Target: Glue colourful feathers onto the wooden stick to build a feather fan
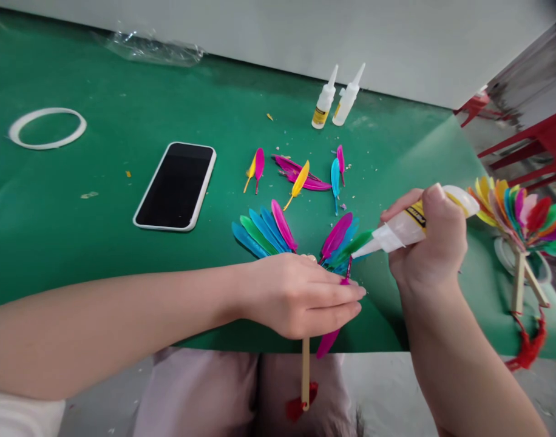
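Note:
My right hand (430,243) is wrapped round a glue bottle (403,227), tilted with its white nozzle pointing down and left. The nozzle tip meets the quill of a magenta feather (329,343), which is pinched between the fingers of my left hand (305,294), its vane hanging below them. Beneath that hand lies a feather fan (262,233) with blue, green and magenta feathers spreading on both sides. Its wooden handle (306,370) sticks out past the table edge, with a red tassel (296,408) at the end. My left hand hides the middle of the fan.
Loose feathers (300,182) lie beyond the fan. Two glue bottles (324,106) stand near the wall. A phone (175,187), a white ring (48,128) and clear plastic wrap (155,48) are on the left of the green table (100,255). Another multicoloured feather fan (524,218) lies right.

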The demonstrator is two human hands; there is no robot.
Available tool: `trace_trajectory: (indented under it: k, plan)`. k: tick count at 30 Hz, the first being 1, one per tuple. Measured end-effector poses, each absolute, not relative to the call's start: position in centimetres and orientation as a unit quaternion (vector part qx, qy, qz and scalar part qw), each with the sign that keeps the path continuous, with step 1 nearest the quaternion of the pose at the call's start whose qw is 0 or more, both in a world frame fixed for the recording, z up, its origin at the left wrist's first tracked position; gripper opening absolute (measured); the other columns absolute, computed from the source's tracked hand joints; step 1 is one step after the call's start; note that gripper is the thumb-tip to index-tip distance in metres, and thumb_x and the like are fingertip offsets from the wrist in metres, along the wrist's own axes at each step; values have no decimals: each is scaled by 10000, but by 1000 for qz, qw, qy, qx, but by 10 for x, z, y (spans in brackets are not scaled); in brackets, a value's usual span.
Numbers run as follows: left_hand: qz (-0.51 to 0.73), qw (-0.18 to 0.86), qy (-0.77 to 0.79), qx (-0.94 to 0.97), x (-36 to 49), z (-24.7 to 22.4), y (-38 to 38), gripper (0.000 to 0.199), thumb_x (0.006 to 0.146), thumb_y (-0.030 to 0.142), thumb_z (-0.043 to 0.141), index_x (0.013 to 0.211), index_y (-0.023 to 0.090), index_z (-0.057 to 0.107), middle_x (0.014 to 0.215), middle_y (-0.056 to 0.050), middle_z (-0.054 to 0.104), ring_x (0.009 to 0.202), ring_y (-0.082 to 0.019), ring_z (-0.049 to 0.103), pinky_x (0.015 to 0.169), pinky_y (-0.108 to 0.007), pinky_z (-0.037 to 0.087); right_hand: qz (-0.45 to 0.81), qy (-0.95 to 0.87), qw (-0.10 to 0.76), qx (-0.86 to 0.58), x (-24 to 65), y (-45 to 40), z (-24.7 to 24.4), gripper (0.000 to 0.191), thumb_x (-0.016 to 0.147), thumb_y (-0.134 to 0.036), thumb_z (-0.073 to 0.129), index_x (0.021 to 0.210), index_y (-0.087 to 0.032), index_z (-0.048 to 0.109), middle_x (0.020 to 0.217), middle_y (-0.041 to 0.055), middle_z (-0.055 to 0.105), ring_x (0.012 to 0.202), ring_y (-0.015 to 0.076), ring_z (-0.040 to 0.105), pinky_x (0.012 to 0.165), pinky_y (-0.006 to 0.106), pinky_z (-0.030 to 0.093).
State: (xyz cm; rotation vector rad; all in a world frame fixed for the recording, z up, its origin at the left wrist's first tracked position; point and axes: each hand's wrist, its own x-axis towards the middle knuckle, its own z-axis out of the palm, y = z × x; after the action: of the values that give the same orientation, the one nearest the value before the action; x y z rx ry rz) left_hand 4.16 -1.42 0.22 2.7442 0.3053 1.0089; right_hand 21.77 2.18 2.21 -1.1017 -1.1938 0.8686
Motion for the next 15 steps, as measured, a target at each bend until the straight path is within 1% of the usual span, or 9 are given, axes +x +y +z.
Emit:
trace_trajectory:
  k: [4, 9, 13, 15]
  plan:
    - [341, 119, 113, 926, 42, 2, -15, 257, 890, 185, 413, 937, 99, 651, 984, -61, 691, 818, -113, 671, 801, -213, 528, 396, -520, 588, -477, 219, 20, 23, 345, 753, -425, 520, 526, -186, 623, 388, -21, 378, 395, 86, 358, 373, 264, 186]
    - [343, 112, 110, 926, 42, 2, -14, 252, 885, 186, 422, 926, 97, 655, 995, -57, 688, 833, -110, 668, 773, -199, 535, 418, -537, 566, -466, 221, 21, 19, 351, 710, -495, 544, 533, -203, 626, 395, -24, 403, 408, 96, 399, 374, 254, 216]
    - [346, 73, 87, 931, 41, 3, -13, 264, 883, 157, 408, 896, 129, 671, 980, -51, 692, 815, -119, 671, 755, -221, 544, 385, -529, 586, -477, 220, 23, 18, 360, 719, -482, 551, 519, -192, 623, 382, -28, 400, 364, 81, 348, 344, 256, 173]
    - [346, 71, 84, 932, 41, 4, -13, 258, 878, 154, 418, 890, 124, 674, 971, -53, 695, 805, -122, 672, 731, -217, 548, 359, -524, 597, -490, 219, 24, 19, 365, 731, -468, 551, 513, -183, 616, 373, -30, 383, 346, 72, 314, 340, 260, 141]
